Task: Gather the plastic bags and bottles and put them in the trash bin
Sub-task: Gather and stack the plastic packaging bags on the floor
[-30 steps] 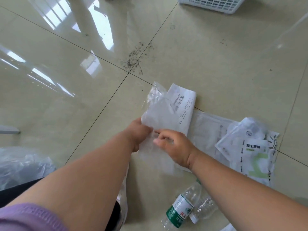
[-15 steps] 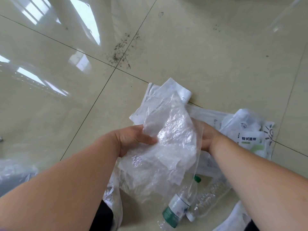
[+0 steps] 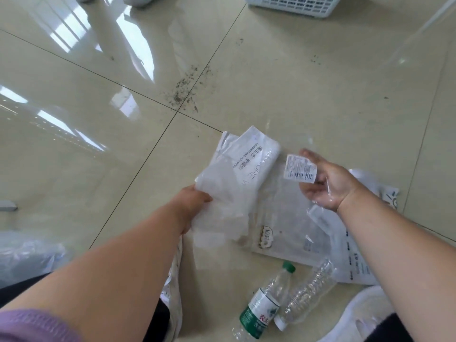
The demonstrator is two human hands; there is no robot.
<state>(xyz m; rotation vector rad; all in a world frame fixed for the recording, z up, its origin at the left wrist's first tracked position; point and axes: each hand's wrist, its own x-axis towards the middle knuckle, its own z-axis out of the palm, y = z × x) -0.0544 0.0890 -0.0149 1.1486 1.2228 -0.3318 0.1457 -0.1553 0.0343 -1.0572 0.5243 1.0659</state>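
My left hand (image 3: 195, 203) grips a bundle of bags just above the floor: a crumpled clear plastic bag (image 3: 222, 196) and a white bag printed with grey letters (image 3: 257, 154). My right hand (image 3: 328, 186) is raised to the right, palm up, closed on a thin clear bag with a barcode label (image 3: 299, 167). A flat clear bag with a gold sticker (image 3: 286, 233) and a white mailer bag (image 3: 352, 262) lie on the tiles under my right arm. Two empty bottles lie near me: one with a green cap and label (image 3: 264, 307), one bare and crushed (image 3: 308, 292).
A white slotted basket (image 3: 296, 3) stands at the top edge. A clear plastic liner (image 3: 24, 253) bulges at the far left. Dirt specks (image 3: 187, 92) mark the tile joint. A white shoe (image 3: 357, 314) is at the bottom right.
The hands have drawn apart. The left keeps the crumpled clear bag and white bag; the right has let go of that bundle and now holds up a bag with a barcode label.
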